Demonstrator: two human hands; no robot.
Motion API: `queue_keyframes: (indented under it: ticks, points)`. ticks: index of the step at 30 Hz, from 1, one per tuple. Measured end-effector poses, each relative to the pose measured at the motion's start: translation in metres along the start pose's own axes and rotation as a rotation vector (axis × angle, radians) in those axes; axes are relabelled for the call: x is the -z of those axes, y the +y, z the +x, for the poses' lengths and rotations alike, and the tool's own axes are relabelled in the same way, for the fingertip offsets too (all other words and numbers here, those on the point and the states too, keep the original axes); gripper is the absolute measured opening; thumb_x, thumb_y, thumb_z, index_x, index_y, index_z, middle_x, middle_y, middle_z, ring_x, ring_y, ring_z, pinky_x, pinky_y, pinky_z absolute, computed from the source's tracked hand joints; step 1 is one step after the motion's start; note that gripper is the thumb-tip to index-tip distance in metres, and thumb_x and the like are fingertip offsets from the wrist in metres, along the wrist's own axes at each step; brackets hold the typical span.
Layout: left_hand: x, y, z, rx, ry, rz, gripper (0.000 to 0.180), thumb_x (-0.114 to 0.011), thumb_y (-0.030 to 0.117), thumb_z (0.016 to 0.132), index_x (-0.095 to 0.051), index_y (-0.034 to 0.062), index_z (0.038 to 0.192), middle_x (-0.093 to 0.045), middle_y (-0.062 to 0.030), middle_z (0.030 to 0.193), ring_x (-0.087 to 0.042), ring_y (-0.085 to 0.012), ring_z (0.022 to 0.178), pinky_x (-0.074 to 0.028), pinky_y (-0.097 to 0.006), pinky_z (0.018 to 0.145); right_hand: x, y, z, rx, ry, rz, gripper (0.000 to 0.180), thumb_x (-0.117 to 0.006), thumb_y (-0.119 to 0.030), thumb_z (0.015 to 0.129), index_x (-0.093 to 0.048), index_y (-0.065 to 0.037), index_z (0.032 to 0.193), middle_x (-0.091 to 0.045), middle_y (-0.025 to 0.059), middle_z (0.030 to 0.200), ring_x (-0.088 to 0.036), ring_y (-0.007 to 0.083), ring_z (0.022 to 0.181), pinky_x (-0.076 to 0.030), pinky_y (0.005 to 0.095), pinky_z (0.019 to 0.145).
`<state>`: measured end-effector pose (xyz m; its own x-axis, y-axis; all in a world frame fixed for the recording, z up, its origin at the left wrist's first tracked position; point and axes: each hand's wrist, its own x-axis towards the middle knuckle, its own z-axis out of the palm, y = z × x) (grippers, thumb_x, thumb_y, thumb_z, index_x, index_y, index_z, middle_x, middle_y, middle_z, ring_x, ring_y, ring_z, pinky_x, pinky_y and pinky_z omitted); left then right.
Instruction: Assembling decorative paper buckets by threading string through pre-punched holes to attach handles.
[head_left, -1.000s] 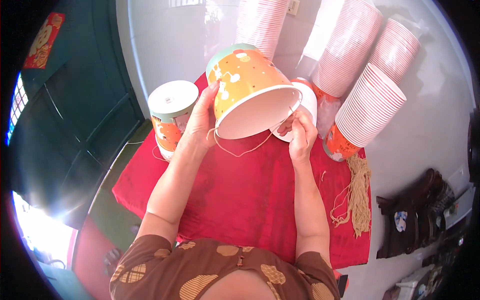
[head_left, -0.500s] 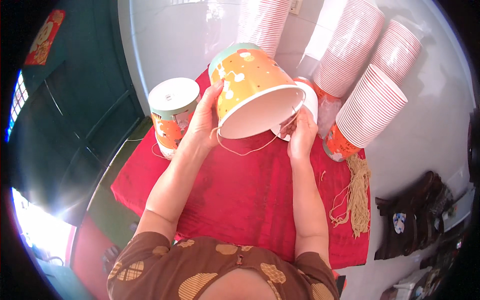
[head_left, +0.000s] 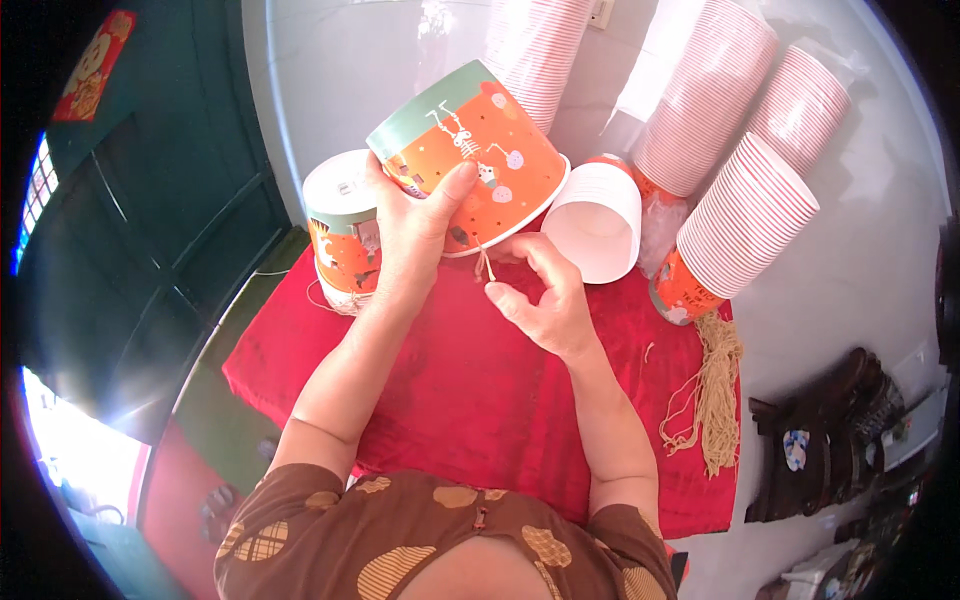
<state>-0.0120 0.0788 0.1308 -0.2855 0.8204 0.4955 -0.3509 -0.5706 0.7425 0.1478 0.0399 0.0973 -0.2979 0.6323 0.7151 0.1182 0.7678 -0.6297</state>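
My left hand (head_left: 415, 205) grips an orange paper bucket (head_left: 500, 160) with a green band and a printed skeleton, its thumb across the outside wall. The bucket is tilted, with the green end up and the white rim low. A knotted string (head_left: 483, 265) comes out of the wall near that rim. Just below the rim, my right hand (head_left: 552, 305) is open, thumb and forefinger apart. Its thumb tip is close to the string's end; whether they touch I cannot tell. Other right fingertips are partly hidden by the rim.
An upside-down orange bucket (head_left: 345, 230) stands at left on the red cloth (head_left: 480, 400). Another white-lined bucket (head_left: 592, 235) lies on its side behind my right hand. Tall stacks of cups (head_left: 705, 95) and a shorter stack (head_left: 745, 220) stand at right, near a beige string bundle (head_left: 720, 400).
The bucket has turned in my left hand, from its opening showing to its skeleton side showing. My right hand has moved left and down from the far rim to beside the knotted string.
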Motion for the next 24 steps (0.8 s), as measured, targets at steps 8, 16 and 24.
queue_keyframes:
  ticks: [8, 16, 24]
  points:
    - [-0.008, 0.0, -0.007, -0.056, 0.006, 0.082, 0.103, -0.084, 0.022, 0.069, -0.012, -0.0054, 0.137, -0.044, -0.0203, 0.121, -0.054, -0.0226, 0.109, -0.049, -0.033, 0.091, -0.005, 0.004, -0.005, -0.13, 0.038, 0.214, 0.013, -0.064, -0.007, 0.085, -0.062, 0.002, 0.095, -0.061, 0.0054, 0.085, -0.056, 0.0112, 0.08, -0.046, 0.0272, 0.073]
    - [-0.012, -0.003, -0.013, -0.018, -0.067, 0.142, 0.109, -0.083, 0.022, 0.07, -0.004, -0.0053, 0.139, -0.043, -0.0219, 0.124, -0.052, -0.0245, 0.113, -0.049, -0.034, 0.092, -0.019, 0.014, -0.009, -0.255, 0.258, 0.405, 0.013, -0.062, -0.012, 0.092, -0.062, 0.0, 0.086, -0.06, -0.0003, 0.074, -0.05, 0.0041, 0.068, -0.041, 0.0205, 0.06]
    - [0.008, -0.016, 0.007, 0.085, -0.073, 0.015, 0.118, -0.085, 0.031, 0.069, -0.001, -0.0081, 0.142, -0.04, -0.0246, 0.129, -0.05, -0.0278, 0.116, -0.046, -0.035, 0.096, -0.011, 0.013, -0.01, -0.299, 0.198, 0.391, 0.015, -0.061, -0.011, 0.093, -0.06, 0.003, 0.088, -0.063, 0.0067, 0.077, -0.058, 0.0097, 0.069, -0.047, 0.0232, 0.061]
